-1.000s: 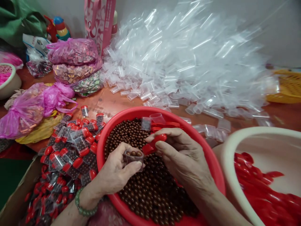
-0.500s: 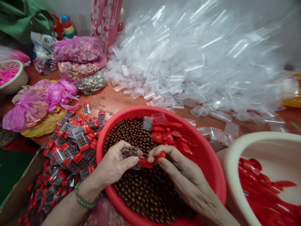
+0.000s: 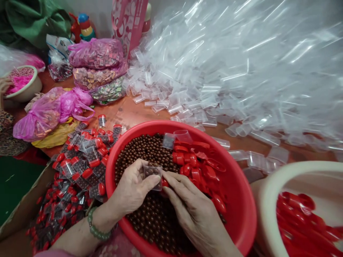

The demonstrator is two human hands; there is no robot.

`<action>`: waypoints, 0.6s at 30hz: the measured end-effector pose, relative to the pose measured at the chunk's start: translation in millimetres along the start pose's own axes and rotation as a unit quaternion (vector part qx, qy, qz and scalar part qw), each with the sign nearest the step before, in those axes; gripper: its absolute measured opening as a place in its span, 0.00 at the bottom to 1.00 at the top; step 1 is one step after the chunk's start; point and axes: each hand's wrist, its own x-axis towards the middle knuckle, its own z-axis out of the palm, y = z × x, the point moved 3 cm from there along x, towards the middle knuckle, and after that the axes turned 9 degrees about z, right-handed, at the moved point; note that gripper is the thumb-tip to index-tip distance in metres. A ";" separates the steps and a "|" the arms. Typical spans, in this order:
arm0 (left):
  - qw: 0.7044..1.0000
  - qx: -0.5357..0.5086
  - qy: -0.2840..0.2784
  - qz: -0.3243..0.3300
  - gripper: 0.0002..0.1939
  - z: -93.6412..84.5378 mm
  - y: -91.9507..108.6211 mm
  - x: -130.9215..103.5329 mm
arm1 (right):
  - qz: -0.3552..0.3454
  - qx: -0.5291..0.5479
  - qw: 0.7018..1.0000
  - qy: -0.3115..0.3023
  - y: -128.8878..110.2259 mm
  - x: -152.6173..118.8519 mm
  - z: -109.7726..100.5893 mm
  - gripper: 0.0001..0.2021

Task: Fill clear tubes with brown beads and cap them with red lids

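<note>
My left hand (image 3: 135, 184), with a green bead bracelet at its wrist, pinches a small clear plastic container (image 3: 153, 175) holding brown balls. At the container's right end, the fingers of my right hand (image 3: 191, 203) press on a red cap (image 3: 165, 183), which they partly cover. Both hands are over a red basin (image 3: 245, 200) of shiny brown balls (image 3: 158, 217). Inside the basin's right side lie several loose red caps (image 3: 195, 175). A clear empty tube (image 3: 168, 140) rests at the back of the balls.
Filled, red-capped containers (image 3: 80, 167) are heaped at the left, spilling into a cardboard box (image 3: 29, 200). Clear tubes (image 3: 214, 75) form a large pile behind. A cream tub (image 3: 264, 192) of red caps stands right. Pink bags (image 3: 96, 53) sit back left; another person's hand (image 3: 4, 85) shows beyond.
My right hand has moved left to the container's end; the red cap it pinched away from the container is now against it. The view has shifted slightly, and another person's hand appears at the left.
</note>
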 end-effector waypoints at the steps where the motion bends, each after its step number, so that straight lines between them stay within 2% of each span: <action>1: 1.000 0.010 -0.007 0.008 0.13 3.1 0.9 -0.8 | 0.004 0.002 1.000 0.004 -0.3 -1.5 -1.8 0.21; 5: 0.991 0.074 -0.058 0.100 0.09 7.7 11.9 -0.7 | 0.022 0.023 0.999 0.002 0.9 -5.5 -9.2 0.22; 8: 0.980 0.122 -0.058 0.146 0.11 1.1 18.7 3.3 | 0.075 0.030 0.997 0.015 7.1 -7.1 -17.3 0.18; 10: 0.982 0.127 -0.072 0.120 0.10 -2.7 17.4 5.3 | 0.117 0.040 0.991 0.049 10.7 -8.5 -23.6 0.18; 14: 0.990 0.055 -0.124 0.026 0.07 -3.3 9.4 1.0 | 0.172 0.120 0.973 0.096 10.7 -12.8 -28.7 0.16; 18: 0.982 0.106 -0.153 0.040 0.08 -6.5 11.6 -5.3 | 0.188 0.162 0.962 0.109 4.6 -17.9 -24.2 0.11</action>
